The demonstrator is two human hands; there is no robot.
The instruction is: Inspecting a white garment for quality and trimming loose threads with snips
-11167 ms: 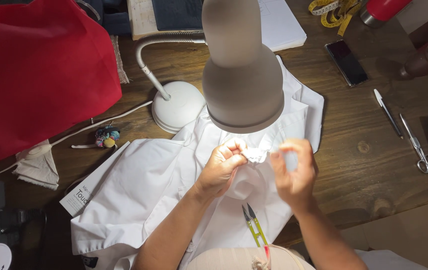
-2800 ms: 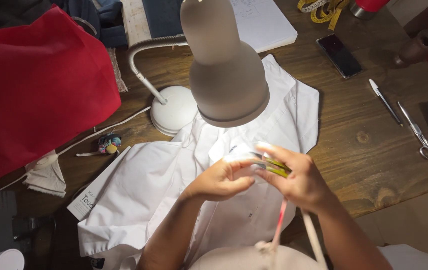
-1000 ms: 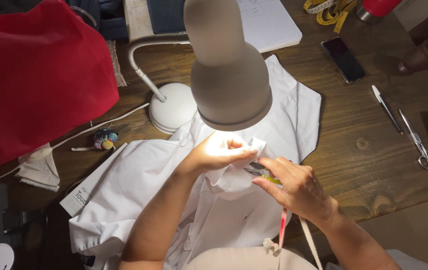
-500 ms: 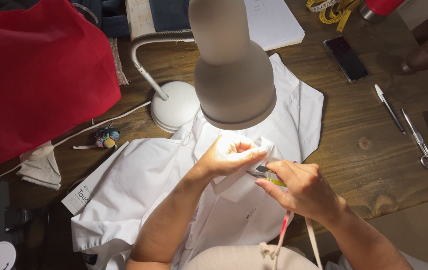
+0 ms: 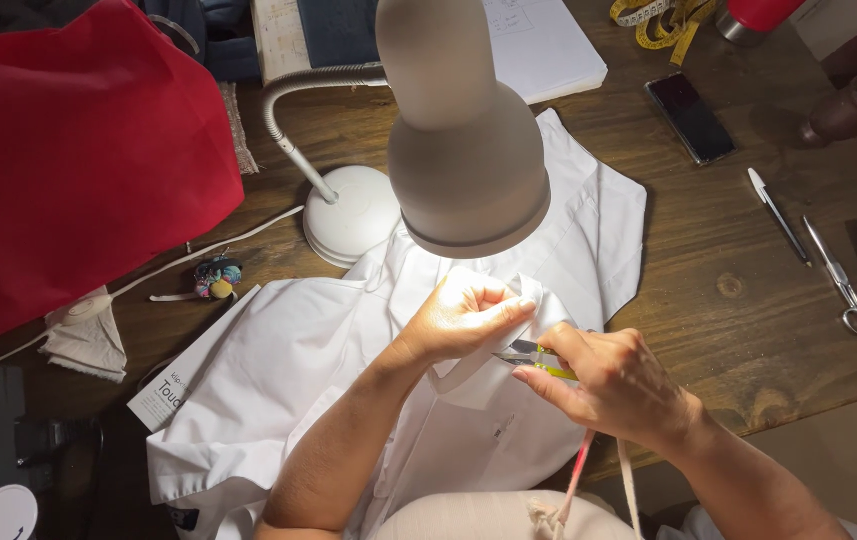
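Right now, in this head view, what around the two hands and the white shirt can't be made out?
- Blades of the small yellow-handled thread snips: hidden between the right hand and the left hand.
- Pinched fold of the white cotton shirt: washed out by lamp glare, so any stitches are unreadable.
- Shirt collar area: covered by the grey desk lamp head.
- Pink and white cords: run off the bottom edge.

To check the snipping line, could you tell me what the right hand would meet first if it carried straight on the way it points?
Most likely the left hand, pinching the white shirt just ahead of the snips in the right hand; depth is unclear.
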